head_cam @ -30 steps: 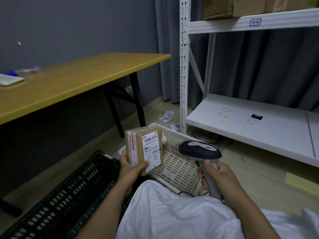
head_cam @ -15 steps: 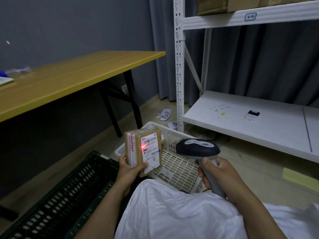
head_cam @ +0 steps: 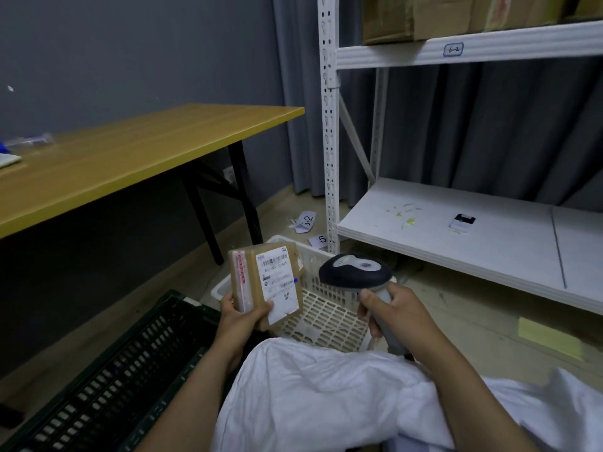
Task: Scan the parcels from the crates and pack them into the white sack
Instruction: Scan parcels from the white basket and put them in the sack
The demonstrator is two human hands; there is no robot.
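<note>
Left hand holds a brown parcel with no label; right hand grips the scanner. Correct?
Not quite. The head view shows the parcel does carry a white label, facing the camera. The rest stands: the left hand holds the parcel and the right hand grips the scanner.

Dim room: grey wall (head_cam: 130, 53) at 11 o'clock, yellow table (head_cam: 130, 161) at 9, white rack (head_cam: 489, 249) and grey curtain (head_cam: 489, 132) at 2, beige floor (head_cam: 456, 308).
</note>
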